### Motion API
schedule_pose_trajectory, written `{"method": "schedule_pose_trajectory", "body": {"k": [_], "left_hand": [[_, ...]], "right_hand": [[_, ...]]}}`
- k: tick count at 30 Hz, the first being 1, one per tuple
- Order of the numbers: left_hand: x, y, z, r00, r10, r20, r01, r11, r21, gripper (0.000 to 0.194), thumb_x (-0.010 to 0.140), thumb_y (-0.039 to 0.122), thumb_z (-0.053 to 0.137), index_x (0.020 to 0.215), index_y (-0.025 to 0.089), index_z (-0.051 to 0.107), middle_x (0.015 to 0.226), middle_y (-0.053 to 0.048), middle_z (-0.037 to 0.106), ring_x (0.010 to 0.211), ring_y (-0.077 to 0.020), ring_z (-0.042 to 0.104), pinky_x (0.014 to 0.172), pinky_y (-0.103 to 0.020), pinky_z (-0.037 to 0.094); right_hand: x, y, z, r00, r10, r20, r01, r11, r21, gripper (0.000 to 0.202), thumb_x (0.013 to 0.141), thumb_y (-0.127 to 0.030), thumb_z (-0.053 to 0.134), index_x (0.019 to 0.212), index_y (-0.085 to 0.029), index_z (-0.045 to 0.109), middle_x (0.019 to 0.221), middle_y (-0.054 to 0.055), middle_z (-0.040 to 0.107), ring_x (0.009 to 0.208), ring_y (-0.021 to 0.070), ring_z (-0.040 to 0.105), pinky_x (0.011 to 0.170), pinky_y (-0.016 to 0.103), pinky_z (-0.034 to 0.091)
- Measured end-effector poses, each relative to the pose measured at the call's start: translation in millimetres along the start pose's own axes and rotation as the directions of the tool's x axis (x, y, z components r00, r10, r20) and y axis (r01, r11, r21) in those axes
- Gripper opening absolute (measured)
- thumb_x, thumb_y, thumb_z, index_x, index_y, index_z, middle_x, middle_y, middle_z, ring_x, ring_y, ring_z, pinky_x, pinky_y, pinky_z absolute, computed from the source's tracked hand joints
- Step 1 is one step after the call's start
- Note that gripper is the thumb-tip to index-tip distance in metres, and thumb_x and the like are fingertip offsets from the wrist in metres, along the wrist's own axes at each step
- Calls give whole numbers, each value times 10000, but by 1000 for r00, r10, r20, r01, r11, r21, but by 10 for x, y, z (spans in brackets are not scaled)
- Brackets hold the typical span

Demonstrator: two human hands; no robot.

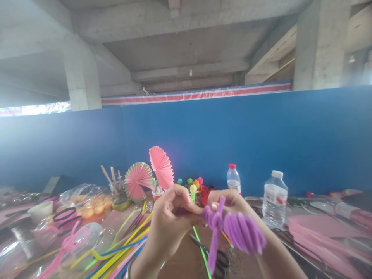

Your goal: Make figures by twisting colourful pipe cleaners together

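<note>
A purple pipe-cleaner bow (pixel 244 232) is held up in front of me, its loops bunched to the right and a strand tied round its middle. My left hand (pixel 174 217) pinches the bow's left loops between thumb and fingers. Behind the knot, my right hand (pixel 225 199) grips the bow, with some of its fingers hidden. One purple tail hangs down over the table. Below the hands lie black-handled scissors (pixel 219 261) and a bright green pipe cleaner (pixel 202 252).
Colourful pipe cleaners (pixel 116 255) spread at left, near a bag of orange balls (pixel 93 207). Pink paper fans (pixel 162 166) stand at the back. Two water bottles, one red-capped (pixel 233 178) and one white-capped (pixel 274 201), stand at right. A blue partition (pixel 186 131) closes off the far side.
</note>
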State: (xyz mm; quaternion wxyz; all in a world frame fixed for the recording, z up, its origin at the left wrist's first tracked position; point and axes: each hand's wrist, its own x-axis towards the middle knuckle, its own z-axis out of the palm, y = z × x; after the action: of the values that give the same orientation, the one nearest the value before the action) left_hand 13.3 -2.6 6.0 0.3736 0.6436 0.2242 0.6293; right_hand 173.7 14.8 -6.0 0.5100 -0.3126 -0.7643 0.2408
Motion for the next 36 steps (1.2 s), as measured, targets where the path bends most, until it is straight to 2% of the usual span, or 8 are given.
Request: {"method": "schedule_pose_trajectory", "body": {"k": [5, 8, 11, 15, 21, 29, 33, 36], "left_hand": [[76, -113, -51, 949, 71, -308, -23, 987, 159, 308, 597, 102, 674, 720, 208, 413, 570, 45, 633, 566, -144, 639, 504, -226, 519], [50, -177, -77, 906, 213, -366, -22, 887, 461, 225, 648, 159, 651, 728, 204, 446, 635, 23, 646, 583, -139, 624, 521, -235, 502], [-15, -196, -64, 886, 394, -245, -61, 622, 781, 102, 715, 208, 597, 715, 201, 494, 666, 11, 619, 616, -143, 597, 560, -256, 465], [-65, -167, -34, 899, 433, 71, -217, 299, 929, 47, 776, 155, 490, 751, 194, 483, 685, -11, 569, 661, -165, 548, 624, -300, 417], [-20, -111, -77, 928, 175, 330, -360, 188, 914, 204, 760, 3, 388, 805, 181, 476, 722, -18, 535, 674, -164, 497, 637, -310, 401], [29, -71, -258, 820, 190, 540, -565, 420, 710, 110, 792, 92, 476, 743, 189, 494, 691, 20, 543, 694, -113, 486, 633, -235, 394], [19, 14, -247, 761, 273, 589, -645, 414, 642, 118, 809, 103, 459, 765, 199, 511, 696, 25, 564, 696, -105, 496, 726, -270, 376], [31, 61, -233, 771, 326, 547, -636, 370, 677, 107, 786, 112, 512, 758, 213, 539, 700, 28, 584, 731, -117, 523, 792, -309, 341]], "right_hand": [[11, 33, 318, 964, -92, -249, 49, 983, -176, 257, 815, -239, 459, 612, -171, 601, 554, 5, 573, 488, 104, 494, 455, 213, 386], [-35, 62, 464, 866, -360, -347, 144, 844, -516, 226, 791, -188, 488, 601, -169, 609, 524, 1, 532, 477, 100, 451, 475, 222, 364], [-91, 102, 544, 776, -560, -290, 195, 650, -734, 120, 774, -147, 520, 751, -166, 636, 588, 23, 569, 537, 118, 482, 534, 239, 377], [-139, 97, 568, 820, -520, -240, 140, 589, -796, 113, 794, -154, 508, 773, -188, 613, 589, 4, 558, 557, 119, 505, 547, 241, 355], [-84, -5, 410, 895, -408, -181, 43, 481, -876, 241, 799, -129, 455, 574, -179, 525, 578, 16, 531, 547, 132, 440, 510, 259, 273], [-2, -107, 65, 984, -178, -20, 143, 845, -515, 107, 712, -218, 635, 606, -217, 613, 769, -8, 619, 818, 164, 520, 734, 305, 382], [-41, -92, 6, 982, 71, 173, -40, 984, -175, 120, 759, -197, 561, 676, -191, 648, 693, -1, 630, 655, 120, 552, 594, 240, 416], [-49, -20, 11, 939, 203, 278, -220, 975, 32, 132, 761, -232, 556, 724, -164, 663, 639, 6, 631, 570, 100, 537, 518, 209, 395]]}}
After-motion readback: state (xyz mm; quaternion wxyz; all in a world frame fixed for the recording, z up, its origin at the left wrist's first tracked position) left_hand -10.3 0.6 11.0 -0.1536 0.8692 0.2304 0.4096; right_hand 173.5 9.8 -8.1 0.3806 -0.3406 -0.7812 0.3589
